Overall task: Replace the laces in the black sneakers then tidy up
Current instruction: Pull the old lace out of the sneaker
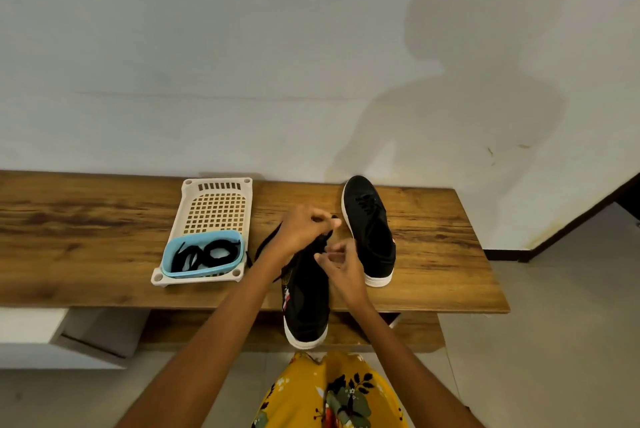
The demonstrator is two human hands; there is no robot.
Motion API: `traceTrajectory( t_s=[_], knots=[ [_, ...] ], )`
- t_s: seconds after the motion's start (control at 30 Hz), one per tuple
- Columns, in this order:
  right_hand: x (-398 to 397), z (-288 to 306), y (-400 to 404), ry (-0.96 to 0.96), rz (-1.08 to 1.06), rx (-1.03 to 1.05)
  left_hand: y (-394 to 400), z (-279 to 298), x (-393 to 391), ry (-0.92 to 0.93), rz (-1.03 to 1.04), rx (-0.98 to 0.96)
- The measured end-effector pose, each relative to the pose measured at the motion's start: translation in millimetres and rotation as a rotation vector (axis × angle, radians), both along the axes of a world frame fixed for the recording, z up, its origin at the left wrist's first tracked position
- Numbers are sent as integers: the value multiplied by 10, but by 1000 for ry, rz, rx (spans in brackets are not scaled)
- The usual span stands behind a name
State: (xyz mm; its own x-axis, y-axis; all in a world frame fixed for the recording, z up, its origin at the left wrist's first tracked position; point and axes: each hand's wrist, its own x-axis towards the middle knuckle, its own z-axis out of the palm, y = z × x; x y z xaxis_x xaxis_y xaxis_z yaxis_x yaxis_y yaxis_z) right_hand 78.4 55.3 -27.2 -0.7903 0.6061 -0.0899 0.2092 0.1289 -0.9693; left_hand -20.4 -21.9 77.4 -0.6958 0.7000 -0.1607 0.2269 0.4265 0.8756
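Left of your fingers, coiled black laces (204,254) lie in the blue tub (202,258). Your left hand (304,230) pinches the lace (268,240) over the near sneaker (306,299), your right hand (341,263) pinching beside it. That sneaker overhangs the bench (86,219); a hard tug could tip it off.

A pale, off-white wall (207,46) fills the upper half of the view, and a soft shadow of a person (467,98) falls across its right side. A few yellowish stains (509,150) mark the wall lower down. Against it stands a wooden table (69,237) with a dark, streaked grain. A lower wooden shelf (398,334) shows beneath its front edge. The floor (554,341) is light grey, with a dark baseboard (554,240) along the right.
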Motion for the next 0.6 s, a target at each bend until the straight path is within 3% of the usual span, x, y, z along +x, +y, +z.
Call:
traceTrajectory(
  t_s=[0.07,0.17,0.27,0.37,0.47,0.6],
  knots=[
    [2,22,-29,-9,89,80,-27,-73,-40,-232,104,132],
    [-85,-25,-91,-61,128,294,-32,-179,-43,-323,107,205],
    [-200,-5,-151,-75,92,392,-82,-362,-54,-268,88,186],
    [-244,132,-116,-74,86,342,-180,-657,-130,-120,41,-22],
    [-276,452,-32,-3,-6,159,-232,-724,-159,-194,60,-91],
    [-385,1113,410,317,-338,-380,-300,-691,-178,-226,-13,1]
  ],
)
